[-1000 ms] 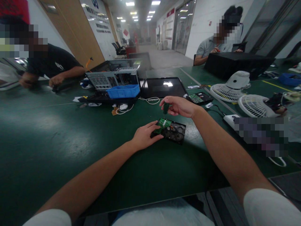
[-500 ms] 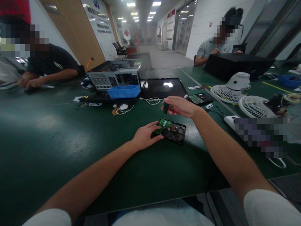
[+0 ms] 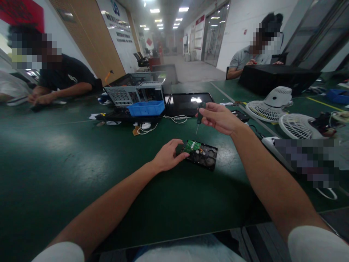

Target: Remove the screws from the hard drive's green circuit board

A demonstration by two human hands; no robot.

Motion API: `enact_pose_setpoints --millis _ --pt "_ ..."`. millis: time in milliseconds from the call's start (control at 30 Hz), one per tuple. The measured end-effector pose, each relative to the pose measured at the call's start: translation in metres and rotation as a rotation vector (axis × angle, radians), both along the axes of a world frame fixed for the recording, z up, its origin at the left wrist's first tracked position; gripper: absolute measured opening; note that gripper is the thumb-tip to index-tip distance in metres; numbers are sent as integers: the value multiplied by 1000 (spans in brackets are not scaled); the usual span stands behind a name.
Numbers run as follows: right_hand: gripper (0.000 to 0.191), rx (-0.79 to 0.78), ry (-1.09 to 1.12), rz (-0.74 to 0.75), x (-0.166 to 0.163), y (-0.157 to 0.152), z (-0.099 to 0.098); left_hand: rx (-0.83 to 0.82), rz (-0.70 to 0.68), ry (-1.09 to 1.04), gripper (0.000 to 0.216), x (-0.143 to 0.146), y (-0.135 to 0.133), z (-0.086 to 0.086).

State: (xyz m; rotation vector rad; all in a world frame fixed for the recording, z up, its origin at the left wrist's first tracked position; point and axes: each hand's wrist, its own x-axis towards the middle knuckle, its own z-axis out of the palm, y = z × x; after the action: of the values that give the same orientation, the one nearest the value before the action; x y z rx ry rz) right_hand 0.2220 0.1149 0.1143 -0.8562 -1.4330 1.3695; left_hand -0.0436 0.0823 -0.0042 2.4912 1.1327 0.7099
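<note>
A black hard drive [image 3: 205, 156] lies on the green table [image 3: 68, 160] with its small green circuit board [image 3: 191, 146] facing up. My left hand [image 3: 169, 155] rests at the drive's left edge, fingers curled against the board. My right hand [image 3: 219, 117] hovers above and behind the drive, closed round a small dark-handled screwdriver [image 3: 200, 114] whose thin tip points down, clear of the board.
Behind stand an open computer case [image 3: 135, 92], a blue bin [image 3: 146, 108], a black panel [image 3: 188, 103] and loose white cables [image 3: 145, 127]. Two white fans [image 3: 268, 102] and a power strip [image 3: 269, 143] lie right. One person sits far left, another far right behind a black case [image 3: 275, 78].
My right hand has lifted the screwdriver up and a little to the right, so its tip now shows above the board. My left hand stays on the drive.
</note>
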Motion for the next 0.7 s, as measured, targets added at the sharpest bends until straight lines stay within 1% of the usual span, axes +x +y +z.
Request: enact_pose_setpoints --millis 33,100,167,233,300,433,700 --pt "36 40 23 -21 2 -3 6 16 53 0 47 -2 7 1" --pt "34 109 57 -69 6 -9 20 66 202 17 33 -4 22 0" --pt "32 166 80 -131 9 -13 33 54 318 64 24 -4 38 -2" --pt "30 206 116 -188 12 -15 41 6 363 109 20 -1 50 -5" --pt "32 225 130 -240 15 -14 45 -31 389 135 19 4 59 -7" --pt "41 193 137 -299 23 -6 40 -54 437 177 19 13 65 -10" --pt "43 139 145 -354 31 15 20 -29 432 182 18 16 67 -11"
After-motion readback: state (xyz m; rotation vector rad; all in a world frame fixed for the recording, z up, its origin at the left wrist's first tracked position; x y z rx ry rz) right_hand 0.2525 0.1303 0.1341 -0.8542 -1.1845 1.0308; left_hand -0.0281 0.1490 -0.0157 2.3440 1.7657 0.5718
